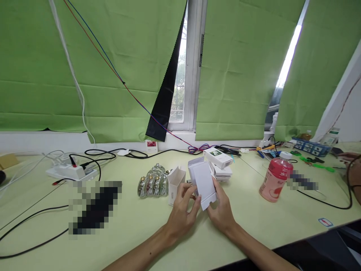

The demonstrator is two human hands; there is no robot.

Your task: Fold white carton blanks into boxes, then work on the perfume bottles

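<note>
A partly unfolded white carton (204,180), its flaps sticking out, is tilted up between my two hands. My right hand (222,212) grips its right side and lower end. My left hand (183,209) has its fingers curled at the carton's left edge, with the thumb against its lower left. Just behind my left hand an open white box (175,184) stands upright. To the left of that box sit several shiny metallic round items (153,183) in a cluster, their exact kind unclear. Beyond the carton lies a stack of small white boxes (218,158).
A pink drink bottle (276,177) stands at the right, a blurred dark item (97,209) lies at the left. A white power strip (70,171) and black cables run along the back. Another person's hand (348,157) shows at the far right.
</note>
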